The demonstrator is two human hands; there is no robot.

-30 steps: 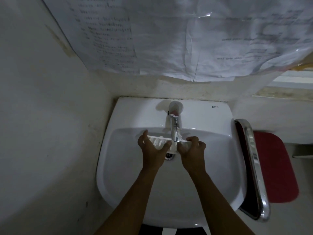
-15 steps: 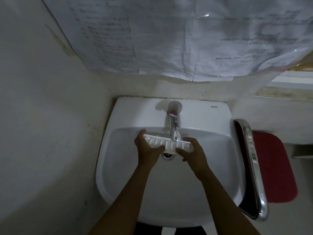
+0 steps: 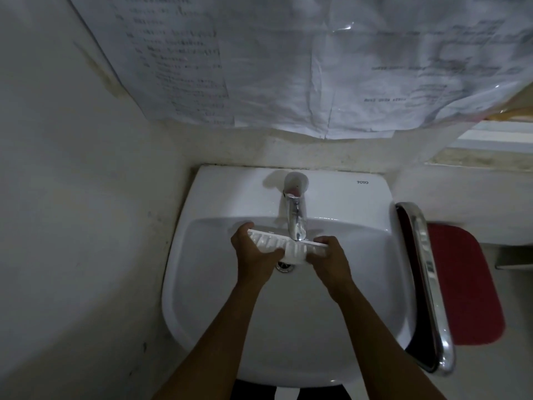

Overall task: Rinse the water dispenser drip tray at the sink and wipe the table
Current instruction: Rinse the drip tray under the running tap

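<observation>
A dim washroom corner is showing a pale wall (image 3: 72, 168) on the left and printed paper sheets (image 3: 288, 67) hanging above a white sink (image 3: 202, 298). Over the basin, the left hand (image 3: 255, 259) is closing its grip on the left end of the white ribbed drip tray (image 3: 277, 246), thumb lying across the top and fingers wrapping behind the far edge. The tray is stretching sideways between both hands, its middle sitting just under the spout of the chrome tap (image 3: 295, 215) and above the drain (image 3: 284, 267). The right hand (image 3: 331, 261) is gripping the tray's right end, fingers curling over it. Further right, a chrome bar (image 3: 427, 269) is running beside the sink, with a red mat (image 3: 467, 284) lying beyond it.
</observation>
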